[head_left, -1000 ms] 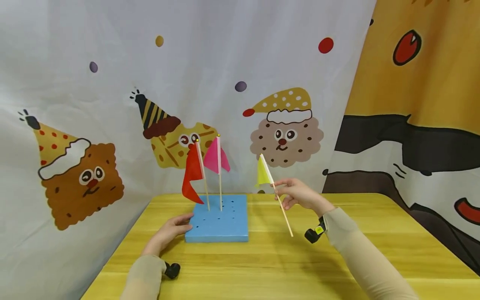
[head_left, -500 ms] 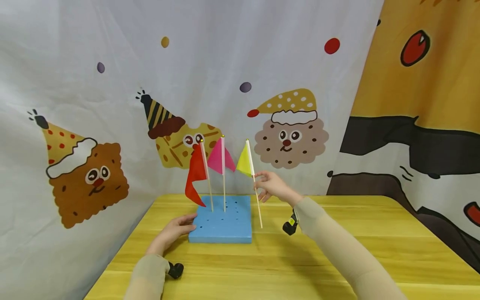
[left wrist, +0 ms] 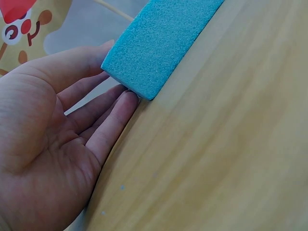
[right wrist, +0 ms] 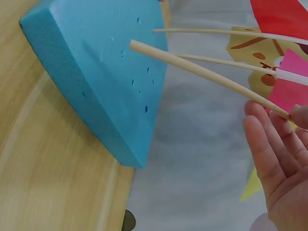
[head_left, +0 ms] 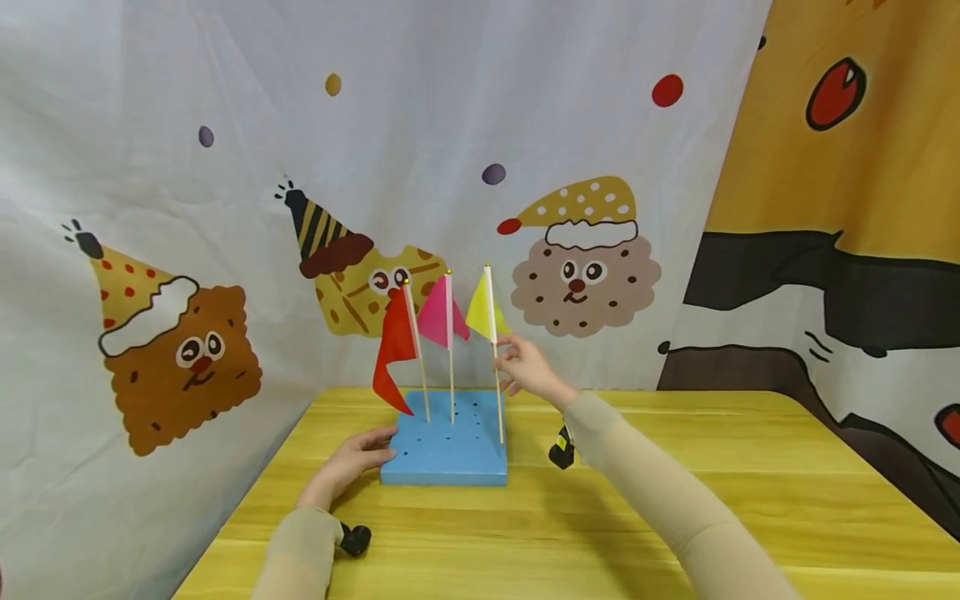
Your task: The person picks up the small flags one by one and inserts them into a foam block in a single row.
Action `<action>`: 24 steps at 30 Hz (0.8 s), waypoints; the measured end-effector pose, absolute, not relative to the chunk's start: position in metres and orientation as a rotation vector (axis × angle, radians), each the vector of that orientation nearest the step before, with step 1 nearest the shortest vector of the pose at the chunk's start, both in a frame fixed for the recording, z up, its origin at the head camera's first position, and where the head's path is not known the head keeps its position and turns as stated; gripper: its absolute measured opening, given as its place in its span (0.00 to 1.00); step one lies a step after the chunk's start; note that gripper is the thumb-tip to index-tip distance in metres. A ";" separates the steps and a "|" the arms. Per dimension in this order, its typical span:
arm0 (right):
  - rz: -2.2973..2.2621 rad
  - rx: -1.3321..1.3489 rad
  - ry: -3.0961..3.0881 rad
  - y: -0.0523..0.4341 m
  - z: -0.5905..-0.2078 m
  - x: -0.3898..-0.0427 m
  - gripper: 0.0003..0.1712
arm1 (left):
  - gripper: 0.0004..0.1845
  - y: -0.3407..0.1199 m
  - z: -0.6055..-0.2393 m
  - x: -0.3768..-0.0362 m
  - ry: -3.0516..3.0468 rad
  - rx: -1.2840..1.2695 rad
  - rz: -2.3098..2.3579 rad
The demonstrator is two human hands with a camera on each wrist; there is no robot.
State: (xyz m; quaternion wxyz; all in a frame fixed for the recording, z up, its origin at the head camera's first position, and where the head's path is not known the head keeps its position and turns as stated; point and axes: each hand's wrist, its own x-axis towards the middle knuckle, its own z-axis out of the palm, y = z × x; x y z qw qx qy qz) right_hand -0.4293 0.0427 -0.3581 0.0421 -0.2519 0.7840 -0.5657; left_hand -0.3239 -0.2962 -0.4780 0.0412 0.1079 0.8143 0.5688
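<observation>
My right hand [head_left: 527, 367] pinches the thin wooden stick of a yellow flag [head_left: 482, 310], holding it nearly upright over the right side of a blue foam block [head_left: 442, 460]. In the right wrist view the stick's bare lower end [right wrist: 139, 47] points at the holed top of the block and overlaps it. My left hand [head_left: 348, 467] rests its extended fingers against the block's left side, fingertips [left wrist: 129, 98] right at the corner in the left wrist view. A red flag [head_left: 395, 342] and a pink flag [head_left: 438, 312] stand in the block on their own sticks.
The block lies on a yellow wood-grain table [head_left: 600, 517], and small holes dot its top. Close behind the table hangs a white curtain [head_left: 420, 108] printed with cartoon biscuits. A black wrist camera [head_left: 562, 448] sits below my right sleeve.
My right hand has carried the yellow flag leftward from beside the block to over its right side, turning the stick more upright. The left hand stays at the block; the view has shifted slightly.
</observation>
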 end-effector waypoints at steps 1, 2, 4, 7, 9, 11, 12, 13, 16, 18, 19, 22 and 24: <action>-1.740 -0.784 2.401 0.041 -0.359 -0.430 0.25 | 0.32 -0.296 -0.478 -0.324 2.492 0.319 1.742; -1.749 -0.798 2.406 0.040 -0.360 -0.431 0.24 | 0.32 -0.296 -0.479 -0.324 2.494 0.311 1.738; -1.764 -0.826 2.418 0.037 -0.362 -0.432 0.24 | 0.32 -0.296 -0.480 -0.324 2.503 0.294 1.733; -1.760 -0.855 2.475 0.032 -0.362 -0.434 0.22 | 0.32 -0.296 -0.480 -0.324 2.510 0.295 1.723; -1.752 -0.861 2.504 0.028 -0.362 -0.434 0.23 | 0.32 -0.296 -0.480 -0.324 2.511 0.308 1.723; -1.747 -0.852 2.530 0.024 -0.362 -0.435 0.23 | 0.32 -0.296 -0.479 -0.324 2.504 0.321 1.727; -1.752 -0.846 2.532 0.022 -0.363 -0.436 0.23 | 0.32 -0.295 -0.478 -0.324 2.502 0.327 1.729; -1.757 -0.834 2.536 0.021 -0.363 -0.436 0.23 | 0.32 -0.295 -0.478 -0.324 2.498 0.330 1.730; -1.789 -0.801 2.552 0.016 -0.365 -0.438 0.22 | 0.32 -0.294 -0.478 -0.324 2.490 0.326 1.734; -1.820 -0.793 2.557 0.013 -0.368 -0.440 0.21 | 0.32 -0.294 -0.479 -0.324 2.490 0.326 1.734; -1.830 -0.791 2.561 0.012 -0.370 -0.441 0.21 | 0.31 -0.294 -0.479 -0.324 2.491 0.324 1.735; -1.850 -0.799 2.565 0.009 -0.376 -0.446 0.22 | 0.32 -0.295 -0.478 -0.324 2.491 0.319 1.731; -1.842 -0.794 2.571 0.008 -0.378 -0.447 0.22 | 0.32 -0.295 -0.477 -0.324 2.493 0.316 1.723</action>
